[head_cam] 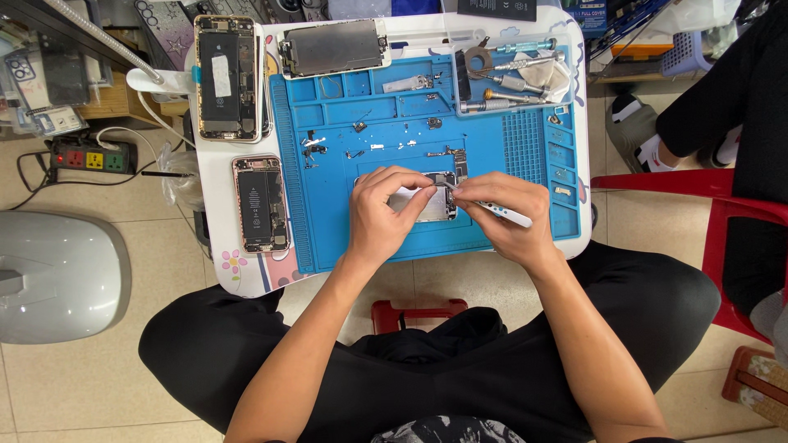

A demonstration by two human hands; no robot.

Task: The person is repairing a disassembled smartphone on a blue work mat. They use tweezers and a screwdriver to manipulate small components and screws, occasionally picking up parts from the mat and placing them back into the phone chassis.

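Two hands over blue mat (509,148), head view. Left hand (382,215) pinches phone chassis (427,205) at mat's front centre; right hand (501,215) clamped on white tool (510,215), tip at chassis top. Judgement: steady chassis, keep tip vertical, light pressure, mind loose screws (361,126).

Silver phone screen panel (427,205) flat on blue mat, white-handled screwdriver (507,215) angled onto it
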